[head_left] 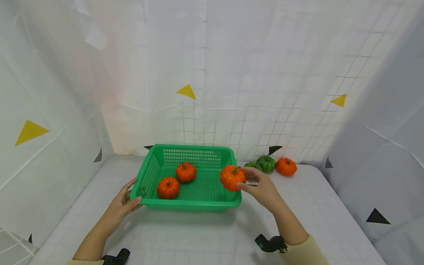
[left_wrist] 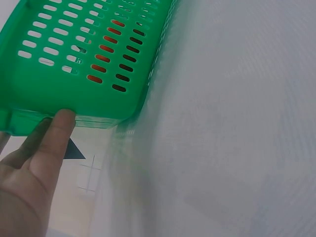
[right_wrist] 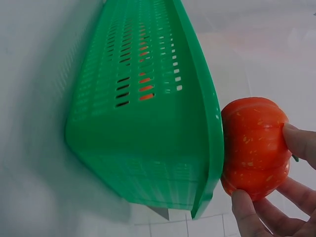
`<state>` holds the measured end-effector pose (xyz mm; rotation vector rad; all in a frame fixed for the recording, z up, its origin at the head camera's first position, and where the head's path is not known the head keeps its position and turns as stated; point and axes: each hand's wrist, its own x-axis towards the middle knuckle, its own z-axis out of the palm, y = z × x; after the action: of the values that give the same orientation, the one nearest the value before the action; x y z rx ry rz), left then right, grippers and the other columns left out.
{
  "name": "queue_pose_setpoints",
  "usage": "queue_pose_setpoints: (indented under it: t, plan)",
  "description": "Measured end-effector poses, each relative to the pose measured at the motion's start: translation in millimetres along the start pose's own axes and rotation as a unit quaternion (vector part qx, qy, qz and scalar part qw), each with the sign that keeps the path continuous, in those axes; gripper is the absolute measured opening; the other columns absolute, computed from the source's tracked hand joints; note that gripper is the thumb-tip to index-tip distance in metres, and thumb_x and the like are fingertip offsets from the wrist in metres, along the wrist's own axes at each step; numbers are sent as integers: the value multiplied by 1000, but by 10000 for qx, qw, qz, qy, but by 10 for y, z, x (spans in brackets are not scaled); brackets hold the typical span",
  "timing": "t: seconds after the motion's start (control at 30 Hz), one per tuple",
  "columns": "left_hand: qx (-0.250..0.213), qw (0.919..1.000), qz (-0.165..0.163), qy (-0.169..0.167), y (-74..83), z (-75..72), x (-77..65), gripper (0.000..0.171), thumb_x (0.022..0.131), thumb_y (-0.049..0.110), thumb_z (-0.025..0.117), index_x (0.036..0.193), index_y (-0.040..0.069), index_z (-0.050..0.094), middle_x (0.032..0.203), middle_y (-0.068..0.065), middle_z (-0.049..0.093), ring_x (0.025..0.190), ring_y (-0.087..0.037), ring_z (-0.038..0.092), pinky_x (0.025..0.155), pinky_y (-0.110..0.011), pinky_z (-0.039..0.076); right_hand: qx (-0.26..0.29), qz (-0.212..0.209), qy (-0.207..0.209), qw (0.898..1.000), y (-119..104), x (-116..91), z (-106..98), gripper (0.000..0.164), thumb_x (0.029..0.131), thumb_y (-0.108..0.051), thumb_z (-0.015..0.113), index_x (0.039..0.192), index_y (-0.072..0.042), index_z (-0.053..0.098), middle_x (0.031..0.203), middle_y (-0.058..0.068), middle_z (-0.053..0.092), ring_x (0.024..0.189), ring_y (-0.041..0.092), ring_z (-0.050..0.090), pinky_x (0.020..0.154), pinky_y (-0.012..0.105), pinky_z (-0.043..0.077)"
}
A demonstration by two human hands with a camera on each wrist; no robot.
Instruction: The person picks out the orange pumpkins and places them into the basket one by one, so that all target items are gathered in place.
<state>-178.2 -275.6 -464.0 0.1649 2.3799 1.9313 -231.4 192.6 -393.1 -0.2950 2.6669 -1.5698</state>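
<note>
A green plastic basket (head_left: 195,203) with slotted walls has two small orange pumpkins inside: one near the front left (head_left: 168,188) and another farther back (head_left: 186,172). At the basket's left front corner, my left hand (head_left: 120,204) grips the rim, and the left wrist view shows its fingers against the basket's end. My right hand (head_left: 261,186) pinches a third orange pumpkin (head_left: 233,177) with a green stem between thumb and fingers. That pumpkin is at the height of the basket's right rim and overlaps it in the head view; the right wrist view shows the pumpkin (right_wrist: 255,147) beside the rim.
Behind my right hand, a green pumpkin-shaped vegetable (head_left: 266,164), a second green one (head_left: 252,165) partly hidden, and an orange pumpkin (head_left: 286,167) lie on the white table (head_left: 318,213). White sheeted walls (head_left: 212,73) with yellow and black triangles enclose the back and sides.
</note>
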Motion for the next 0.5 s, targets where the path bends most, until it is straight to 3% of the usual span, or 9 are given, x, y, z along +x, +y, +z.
queue_pose_setpoints:
  t: [0.13,0.37,0.5]
  plan:
    - [2,10000,-4,-16,9,0,-5,78,102,16,59,162,19,9,150,-32,32,121,-24,56,96,-35,53,55,-62,-111,9999,-41,37,93,60,85,-40,80,138,-21,59,132,9,60,121,34,57,86,45,58]
    - [-21,10000,-11,-27,7,-1,-4,78,102,17,59,162,19,9,150,-32,32,114,-8,58,96,-35,53,-31,-136,-312,9994,-144,85,220,57,85,-36,81,137,-24,60,135,3,60,120,31,57,84,43,59]
    - [-24,10000,25,-49,5,-4,-1,78,103,17,59,162,19,9,150,-32,32,115,-9,58,96,-35,53,-96,-141,-386,9991,-193,113,275,55,85,-34,81,136,-23,62,134,2,60,119,30,58,83,42,59]
